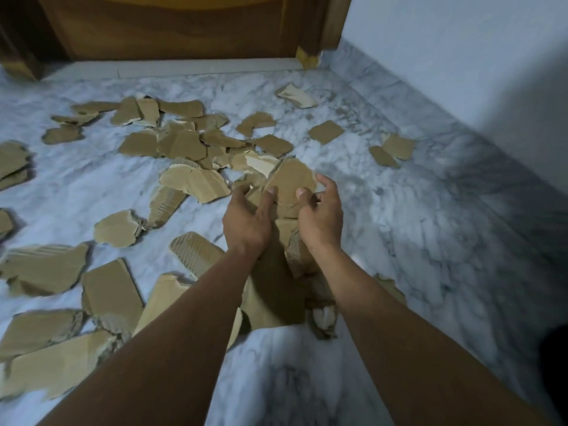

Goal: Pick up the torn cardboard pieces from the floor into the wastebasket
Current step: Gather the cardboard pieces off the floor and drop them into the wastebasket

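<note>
Several torn brown cardboard pieces lie scattered over the marble floor (pixel 415 241), thickest in a pile (pixel 184 146) at the middle. My left hand (pixel 246 219) and my right hand (pixel 319 213) reach forward side by side. Between them stands a tilted cardboard piece (pixel 290 179), with both thumbs pressed on its near face and the fingers curled round its edges. More pieces are bunched under my wrists (pixel 276 287). No wastebasket is in view.
A wooden door (pixel 172 26) and its frame close off the far side. A white wall (pixel 461 56) with a marble skirting runs along the right. Loose pieces lie near that skirting (pixel 396 147) and along the left edge (pixel 46 269).
</note>
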### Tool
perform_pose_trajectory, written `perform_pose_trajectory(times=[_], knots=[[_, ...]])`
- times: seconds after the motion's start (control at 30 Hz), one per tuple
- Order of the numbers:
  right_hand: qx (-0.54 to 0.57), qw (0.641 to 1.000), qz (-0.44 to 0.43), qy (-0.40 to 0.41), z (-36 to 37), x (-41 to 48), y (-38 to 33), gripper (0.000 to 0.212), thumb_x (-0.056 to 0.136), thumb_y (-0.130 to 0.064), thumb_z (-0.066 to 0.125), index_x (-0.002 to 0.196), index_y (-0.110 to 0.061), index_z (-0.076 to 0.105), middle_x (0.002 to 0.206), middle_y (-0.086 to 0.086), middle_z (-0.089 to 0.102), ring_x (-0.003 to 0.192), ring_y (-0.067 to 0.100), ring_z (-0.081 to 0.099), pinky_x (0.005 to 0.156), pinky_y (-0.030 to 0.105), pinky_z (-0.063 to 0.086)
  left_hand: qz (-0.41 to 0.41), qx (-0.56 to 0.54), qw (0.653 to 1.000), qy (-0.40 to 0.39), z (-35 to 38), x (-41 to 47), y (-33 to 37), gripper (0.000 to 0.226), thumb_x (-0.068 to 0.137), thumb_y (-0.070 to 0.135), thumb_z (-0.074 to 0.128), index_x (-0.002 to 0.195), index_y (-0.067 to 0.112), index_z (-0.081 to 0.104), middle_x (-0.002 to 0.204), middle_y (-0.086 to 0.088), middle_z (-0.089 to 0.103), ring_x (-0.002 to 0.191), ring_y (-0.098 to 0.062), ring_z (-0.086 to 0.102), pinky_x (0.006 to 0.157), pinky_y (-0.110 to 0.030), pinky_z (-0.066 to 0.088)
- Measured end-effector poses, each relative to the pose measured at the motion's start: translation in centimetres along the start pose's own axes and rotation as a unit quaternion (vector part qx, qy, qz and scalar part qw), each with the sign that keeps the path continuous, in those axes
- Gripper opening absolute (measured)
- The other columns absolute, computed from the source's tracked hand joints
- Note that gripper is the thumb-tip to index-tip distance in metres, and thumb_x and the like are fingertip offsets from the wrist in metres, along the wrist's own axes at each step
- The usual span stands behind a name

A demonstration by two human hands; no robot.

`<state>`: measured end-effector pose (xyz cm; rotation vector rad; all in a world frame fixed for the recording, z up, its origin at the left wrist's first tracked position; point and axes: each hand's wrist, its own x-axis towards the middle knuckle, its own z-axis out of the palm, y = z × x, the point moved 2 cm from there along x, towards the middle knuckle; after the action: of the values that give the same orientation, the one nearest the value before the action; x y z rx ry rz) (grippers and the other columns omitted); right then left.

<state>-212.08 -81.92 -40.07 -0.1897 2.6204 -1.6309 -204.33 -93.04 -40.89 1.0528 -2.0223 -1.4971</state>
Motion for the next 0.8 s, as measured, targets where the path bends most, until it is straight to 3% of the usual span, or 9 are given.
perform_pose_trajectory(times=[0.1,0.17,0.3,0.37,0.47,0.5,0.57,0.63,0.8], knots=[[-0.038,0.997,-0.008,0.067,-4.1,-1.6,-2.0,0.045,0.102,-0.037,0.055,0.145,-0.032,0.043,0.089,-0.013,0.058,0.094,0.019,0.064,0.076,0.033,0.048,0.017,-0.053,0.998,-0.015,0.8,-2.0,3.4,0.062,0.090,0.056,0.068,0.138,0.019,0.057,0.104,0.003,0.060,0.105,-0.019,0.059,0.095,-0.034,0.048],[-0.062,0.992,-0.010,0.111,-7.6,-2.5,-3.5,0.047,0.101,-0.039,0.054,0.147,-0.033,0.042,0.100,-0.002,0.066,0.099,0.021,0.065,0.080,0.036,0.051,0.026,-0.090,0.995,-0.030,1.5,-4.0,6.3,0.061,0.086,0.052,0.075,0.136,0.020,0.061,0.103,0.005,0.059,0.102,-0.012,0.055,0.090,-0.026,0.044],[-0.101,0.977,-0.028,0.184,-15.6,-4.4,-7.4,0.046,0.099,-0.038,0.054,0.144,-0.035,0.045,0.123,-0.001,0.067,0.112,0.024,0.064,0.090,0.036,0.051,0.075,-0.143,0.985,-0.066,2.7,-8.4,12.3,0.067,0.080,0.051,0.081,0.136,0.018,0.064,0.129,-0.001,0.068,0.119,-0.010,0.060,0.095,-0.023,0.044],[-0.115,0.969,-0.044,0.213,-19.9,-4.8,-9.4,0.044,0.098,-0.036,0.055,0.142,-0.035,0.046,0.122,-0.001,0.068,0.112,0.025,0.064,0.088,0.035,0.049,0.087,-0.183,0.975,-0.087,3.9,-10.7,15.7,0.069,0.080,0.047,0.083,0.138,0.014,0.063,0.134,-0.004,0.066,0.122,-0.012,0.062,0.095,-0.021,0.045],[-0.099,0.958,-0.063,0.260,-26.8,-5.1,-11.5,0.043,0.097,-0.034,0.055,0.140,-0.033,0.049,0.118,0.000,0.069,0.110,0.026,0.064,0.089,0.036,0.051,0.137,-0.222,0.956,-0.132,6.3,-14.3,21.5,0.066,0.084,0.038,0.083,0.139,0.010,0.060,0.135,-0.006,0.064,0.089,0.015,0.064,0.075,-0.006,0.045],[-0.092,0.955,-0.071,0.272,-29.1,-5.3,-12.1,0.043,0.097,-0.034,0.054,0.140,-0.033,0.049,0.117,-0.001,0.069,0.110,0.026,0.064,0.089,0.036,0.052,0.150,-0.225,0.952,-0.142,7.2,-15.5,23.2,0.065,0.084,0.039,0.082,0.138,0.010,0.060,0.134,-0.005,0.065,0.087,0.015,0.065,0.077,-0.007,0.048],[-0.091,0.949,-0.077,0.292,-33.6,-5.9,-13.2,0.043,0.097,-0.034,0.054,0.140,-0.034,0.049,0.117,-0.001,0.069,0.111,0.024,0.064,0.090,0.037,0.052,0.164,-0.227,0.948,-0.152,8.8,-18.0,26.4,0.066,0.081,0.048,0.082,0.136,0.015,0.063,0.131,-0.005,0.068,0.110,-0.005,0.066,0.098,-0.024,0.052],[-0.097,0.940,-0.084,0.317,-38.4,-6.3,-13.8,0.044,0.097,-0.035,0.053,0.141,-0.034,0.048,0.118,-0.002,0.069,0.111,0.022,0.064,0.090,0.035,0.052,0.177,-0.237,0.940,-0.169,11.0,-21.1,29.5,0.067,0.079,0.052,0.080,0.134,0.017,0.064,0.128,-0.004,0.069,0.117,-0.017,0.065,0.106,-0.037,0.051],[-0.098,0.909,-0.112,0.389,-50.5,-6.8,-13.8,0.045,0.096,-0.033,0.054,0.141,-0.034,0.051,0.117,-0.006,0.070,0.110,0.017,0.064,0.083,0.026,0.045,0.236,-0.251,0.917,-0.199,17.5,-28.6,36.9,0.060,0.084,0.052,0.076,0.134,0.020,0.064,0.130,-0.001,0.068,0.120,-0.018,0.062,0.109,-0.036,0.047]])
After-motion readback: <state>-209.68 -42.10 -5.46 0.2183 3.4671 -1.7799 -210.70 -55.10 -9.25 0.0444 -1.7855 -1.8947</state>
